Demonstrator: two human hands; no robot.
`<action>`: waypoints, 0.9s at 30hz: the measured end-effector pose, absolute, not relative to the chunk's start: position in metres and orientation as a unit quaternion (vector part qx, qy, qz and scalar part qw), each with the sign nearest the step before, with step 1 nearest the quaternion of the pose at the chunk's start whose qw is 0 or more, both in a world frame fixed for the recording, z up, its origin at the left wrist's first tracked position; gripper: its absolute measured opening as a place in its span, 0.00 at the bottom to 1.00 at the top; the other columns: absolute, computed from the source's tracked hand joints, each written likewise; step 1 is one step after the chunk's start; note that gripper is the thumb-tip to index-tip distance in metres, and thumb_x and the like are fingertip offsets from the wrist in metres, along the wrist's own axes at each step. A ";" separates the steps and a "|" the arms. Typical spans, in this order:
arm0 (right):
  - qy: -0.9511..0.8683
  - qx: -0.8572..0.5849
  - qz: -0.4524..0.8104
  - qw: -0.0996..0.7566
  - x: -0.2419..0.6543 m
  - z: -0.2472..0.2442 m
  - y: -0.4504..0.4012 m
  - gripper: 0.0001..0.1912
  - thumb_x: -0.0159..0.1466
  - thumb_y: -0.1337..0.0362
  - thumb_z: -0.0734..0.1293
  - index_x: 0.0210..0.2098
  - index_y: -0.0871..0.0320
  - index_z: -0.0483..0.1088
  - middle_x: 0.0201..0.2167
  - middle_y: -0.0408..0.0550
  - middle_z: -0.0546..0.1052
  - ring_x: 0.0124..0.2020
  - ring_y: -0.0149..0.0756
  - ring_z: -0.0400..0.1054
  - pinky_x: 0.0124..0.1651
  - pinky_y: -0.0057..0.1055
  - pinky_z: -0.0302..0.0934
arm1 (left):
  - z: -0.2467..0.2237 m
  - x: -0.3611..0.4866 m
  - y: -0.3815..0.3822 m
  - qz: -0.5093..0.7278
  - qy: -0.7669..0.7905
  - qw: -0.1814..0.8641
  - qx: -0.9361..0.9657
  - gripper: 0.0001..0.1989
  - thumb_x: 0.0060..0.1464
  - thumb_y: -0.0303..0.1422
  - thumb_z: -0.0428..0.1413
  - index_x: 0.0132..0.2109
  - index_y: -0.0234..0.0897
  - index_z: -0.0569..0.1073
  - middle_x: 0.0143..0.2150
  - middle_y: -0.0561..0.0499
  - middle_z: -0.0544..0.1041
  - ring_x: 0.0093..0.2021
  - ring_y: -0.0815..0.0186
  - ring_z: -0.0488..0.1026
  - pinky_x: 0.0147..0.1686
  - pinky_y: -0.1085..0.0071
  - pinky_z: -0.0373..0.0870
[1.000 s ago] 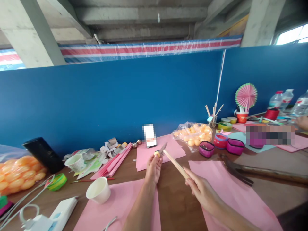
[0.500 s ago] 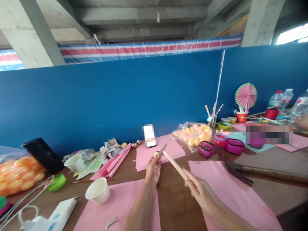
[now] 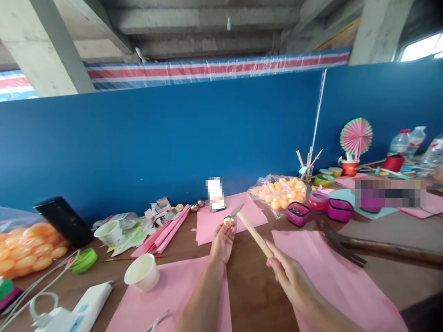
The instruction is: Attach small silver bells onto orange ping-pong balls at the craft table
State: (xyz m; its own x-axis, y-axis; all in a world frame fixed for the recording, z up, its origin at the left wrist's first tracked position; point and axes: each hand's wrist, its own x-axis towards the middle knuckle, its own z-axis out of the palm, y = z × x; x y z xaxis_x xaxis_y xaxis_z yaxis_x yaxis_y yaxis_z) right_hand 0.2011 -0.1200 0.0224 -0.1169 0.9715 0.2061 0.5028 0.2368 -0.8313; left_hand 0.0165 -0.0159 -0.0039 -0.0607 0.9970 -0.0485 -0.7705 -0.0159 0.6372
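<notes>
My left hand (image 3: 222, 243) is closed around a small bladed tool (image 3: 236, 210); a pointed metal blade sticks up from it, and a round yellow-and-silver part shows at the fingertips. Whether that round part belongs to the blade I cannot tell. In my right hand (image 3: 285, 269) is a pale wooden stick (image 3: 254, 234), gripped at its lower end and slanting up to the left. Its upper tip comes close to the blade; contact is unclear. Beneath and behind the hands lie pink paper sheets (image 3: 247, 216) on the brown table (image 3: 256, 295).
A phone (image 3: 216, 196) stands against the blue partition (image 3: 173, 138). A white cup (image 3: 141, 273) and power strip (image 3: 92, 302) are left. At right lie a hammer (image 3: 384, 246), purple pouches (image 3: 339, 210) and a bag of orange balls (image 3: 280, 191). Another person's hand (image 3: 438, 174) shows far right.
My left hand has turned slightly, showing more of the round yellow-and-silver part. The stick's tip has shifted a little up and right. Both hands keep their hold.
</notes>
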 end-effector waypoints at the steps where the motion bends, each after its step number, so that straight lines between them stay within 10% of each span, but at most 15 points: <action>1: -0.686 -0.534 0.307 0.387 0.201 0.023 -0.120 0.25 0.62 0.55 0.51 0.55 0.61 0.56 0.30 0.50 0.74 0.24 0.34 0.66 0.26 0.27 0.62 | -0.004 0.016 -0.016 0.678 0.268 0.651 0.212 0.07 0.44 0.28 0.57 0.34 0.32 0.71 0.37 0.44 0.75 0.39 0.64 0.73 0.39 0.73 0.69; 27: -0.689 -0.533 0.311 0.381 0.201 0.017 -0.120 0.24 0.62 0.56 0.51 0.54 0.61 0.57 0.31 0.51 0.75 0.26 0.34 0.69 0.29 0.28 0.64 | -0.004 0.016 -0.014 0.688 0.271 0.644 0.198 0.07 0.46 0.28 0.56 0.35 0.29 0.70 0.35 0.42 0.76 0.38 0.63 0.73 0.38 0.74 0.71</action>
